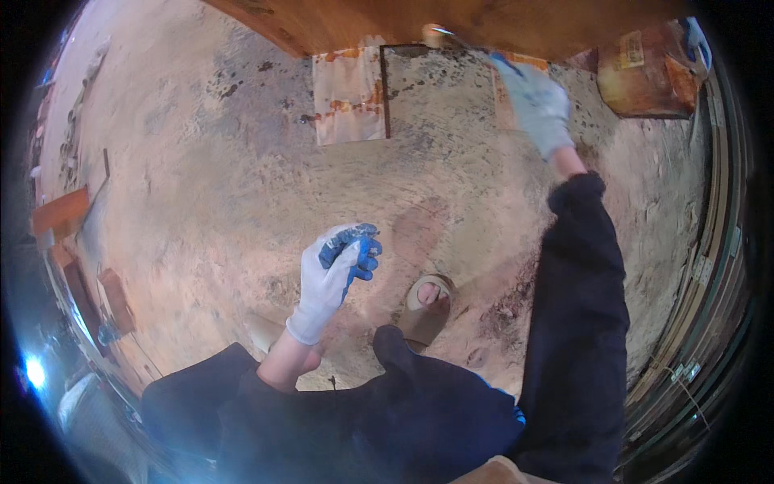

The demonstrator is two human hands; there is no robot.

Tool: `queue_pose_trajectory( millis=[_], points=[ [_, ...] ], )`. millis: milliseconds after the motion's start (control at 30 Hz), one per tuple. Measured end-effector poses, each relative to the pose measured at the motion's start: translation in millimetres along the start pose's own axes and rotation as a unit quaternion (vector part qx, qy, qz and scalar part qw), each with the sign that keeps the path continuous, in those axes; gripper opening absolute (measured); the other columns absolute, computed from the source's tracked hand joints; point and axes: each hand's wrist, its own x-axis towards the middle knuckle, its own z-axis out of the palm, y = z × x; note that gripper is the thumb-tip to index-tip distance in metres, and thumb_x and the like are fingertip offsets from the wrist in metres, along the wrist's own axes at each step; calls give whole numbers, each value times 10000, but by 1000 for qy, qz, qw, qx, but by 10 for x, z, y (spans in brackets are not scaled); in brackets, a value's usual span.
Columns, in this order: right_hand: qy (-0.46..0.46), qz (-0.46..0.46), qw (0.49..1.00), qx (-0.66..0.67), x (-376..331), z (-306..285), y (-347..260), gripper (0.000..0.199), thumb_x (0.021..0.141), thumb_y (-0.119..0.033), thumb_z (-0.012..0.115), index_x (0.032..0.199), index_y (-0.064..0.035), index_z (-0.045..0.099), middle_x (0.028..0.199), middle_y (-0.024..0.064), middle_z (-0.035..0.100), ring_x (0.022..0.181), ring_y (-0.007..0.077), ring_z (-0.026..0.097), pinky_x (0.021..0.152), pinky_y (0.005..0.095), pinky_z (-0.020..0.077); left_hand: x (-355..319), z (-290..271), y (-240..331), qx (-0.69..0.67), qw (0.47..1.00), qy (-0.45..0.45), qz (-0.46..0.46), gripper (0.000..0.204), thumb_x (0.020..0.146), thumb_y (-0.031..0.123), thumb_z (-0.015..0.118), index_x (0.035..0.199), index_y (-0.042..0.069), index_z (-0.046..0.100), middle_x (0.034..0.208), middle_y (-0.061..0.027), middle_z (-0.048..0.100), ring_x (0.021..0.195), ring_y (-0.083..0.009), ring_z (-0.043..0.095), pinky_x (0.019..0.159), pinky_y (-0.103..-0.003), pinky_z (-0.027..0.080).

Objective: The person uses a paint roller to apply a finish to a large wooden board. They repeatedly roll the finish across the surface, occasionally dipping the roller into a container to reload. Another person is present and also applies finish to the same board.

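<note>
gloved right hand (536, 101) pinching a brush (436, 35) at the near edge of a brown wooden panel (371, 20), gloved left hand (334, 262) curled above the floor (201, 169), cannot tell whether it grips anything

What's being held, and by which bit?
The right grip seems to hold a brush by its handle, near the end. The left grip is curled; I can't tell whether it holds anything.

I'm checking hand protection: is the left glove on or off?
On: the left glove covers the left hand, its white cuff ending at the wrist, with bare forearm showing beyond.
</note>
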Motion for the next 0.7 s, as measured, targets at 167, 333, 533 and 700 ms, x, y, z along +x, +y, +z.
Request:
queue_pose_trajectory(
  millis=[167, 333, 533, 700],
  points=[
    [54, 12, 998, -43, -259, -106, 580, 453, 889, -169, 483, 1304, -350, 510, 952, 22, 596, 819, 222, 632, 682, 367, 521, 31, -124, 5, -14, 997, 79, 14, 335, 933, 213, 560, 1141, -48, 572, 889, -130, 653, 678, -147, 624, 574, -258, 523],
    [44, -58, 996, -43, 56, 299, 149, 492, 909, -147, 458, 1349, -369, 445, 1002, 19, 604, 839, 220, 633, 679, 365, 524, -19, -21, -110, -30, 998, 55, -3, 358, 938, 235, 557, 1160, -45, 559, 894, -126, 648, 681, -149, 623, 582, -263, 526],
    [-9, 99, 988, 114, 44, 50, -106, 423, 954, -194, 423, 1338, -368, 466, 1093, 37, 619, 895, 243, 646, 722, 377, 528, -112, -160, -5, -38, 996, 69, 34, 332, 937, 225, 551, 1146, -32, 569, 889, -123, 652, 676, -149, 622, 578, -261, 524],
    [-20, 71, 997, 23, -193, 51, 482, 344, 925, -272, 481, 1260, -263, 554, 1081, 57, 643, 887, 285, 639, 720, 393, 512, -112, -291, -10, -31, 991, 130, 16, 303, 939, 203, 542, 1141, -21, 577, 890, -114, 654, 678, -143, 618, 582, -254, 519]
  ],
)
